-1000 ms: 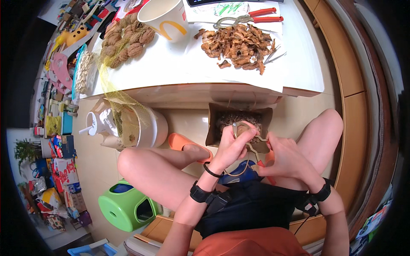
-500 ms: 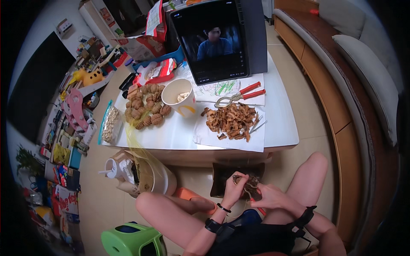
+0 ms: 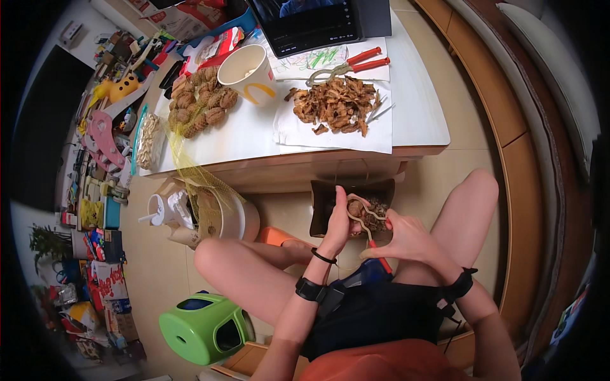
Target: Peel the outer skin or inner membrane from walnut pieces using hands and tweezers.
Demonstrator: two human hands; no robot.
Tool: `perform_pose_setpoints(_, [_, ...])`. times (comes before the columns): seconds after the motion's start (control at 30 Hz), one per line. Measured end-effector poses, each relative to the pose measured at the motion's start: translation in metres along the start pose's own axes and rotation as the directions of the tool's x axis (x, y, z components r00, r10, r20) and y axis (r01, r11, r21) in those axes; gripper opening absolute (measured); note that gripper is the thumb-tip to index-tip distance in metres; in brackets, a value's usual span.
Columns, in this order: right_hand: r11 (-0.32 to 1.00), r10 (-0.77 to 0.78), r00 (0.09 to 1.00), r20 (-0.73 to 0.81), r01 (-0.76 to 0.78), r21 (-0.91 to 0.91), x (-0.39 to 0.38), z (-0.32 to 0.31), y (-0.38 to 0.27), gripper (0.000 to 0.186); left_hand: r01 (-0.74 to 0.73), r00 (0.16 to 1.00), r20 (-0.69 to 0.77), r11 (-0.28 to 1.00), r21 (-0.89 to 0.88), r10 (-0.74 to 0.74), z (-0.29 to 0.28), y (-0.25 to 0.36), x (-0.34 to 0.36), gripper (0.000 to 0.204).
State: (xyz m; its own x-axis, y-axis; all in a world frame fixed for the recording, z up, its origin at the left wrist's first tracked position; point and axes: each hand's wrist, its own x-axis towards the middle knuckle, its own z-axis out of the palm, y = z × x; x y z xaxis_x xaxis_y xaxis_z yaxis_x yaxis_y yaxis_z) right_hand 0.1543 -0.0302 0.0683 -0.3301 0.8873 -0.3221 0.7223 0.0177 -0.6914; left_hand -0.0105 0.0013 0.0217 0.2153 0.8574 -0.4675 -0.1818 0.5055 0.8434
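Brown walnut [image 3: 355,209] w/in nutcracker [image 3: 372,242], beside L hand [image 3: 338,223].

Light is falling brightest on the white tabletop [image 3: 244,140], while the glossy floor [image 3: 286,206] is giving off a faint sheen. Shadow is filling the brown bag [image 3: 320,209]. The fisheye is bending the sofa base [image 3: 518,162], black corners are framing everything, and the left-hand clutter [image 3: 101,251] is looking soft.

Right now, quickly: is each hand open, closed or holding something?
Left hand: open, thumb raised, cupped beside the walnut.
Right hand: closed, holding the red-handled nutcracker.
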Motion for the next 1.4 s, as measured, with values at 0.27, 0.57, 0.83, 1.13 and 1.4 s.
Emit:
perform_pose_setpoints(0.27, [0.755,0.035,0.999,-0.016,-0.016,0.655,0.002,0.002,0.013,0.035,0.051,0.982,0.185,0.885,-0.462,0.04,-0.011,0.011,-0.001,0.034])
perform_pose_setpoints(0.57, [0.877,0.03,0.993,-0.112,0.027,0.479,-0.004,0.027,0.032,0.015,0.049,0.997,-0.032,0.923,-0.382,-0.066,-0.021,-0.014,0.013,0.05])
perform_pose_setpoints(0.83, [0.795,0.106,0.994,0.0,-0.085,0.601,-0.002,0.028,0.015,0.014,0.013,1.0,-0.006,0.885,-0.465,-0.018,0.0,0.006,0.005,0.032])
perform_pose_setpoints(1.13, [0.94,0.023,0.997,-0.073,0.003,0.341,0.006,0.024,0.002,0.025,0.11,0.991,0.122,0.863,-0.493,-0.057,0.001,0.005,-0.002,0.039])
perform_pose_setpoints(1.4, [0.953,0.006,1.0,-0.028,0.002,0.304,0.004,0.011,-0.004,0.027,-0.109,0.993,0.03,0.991,-0.083,0.112,0.005,0.016,-0.009,0.017])
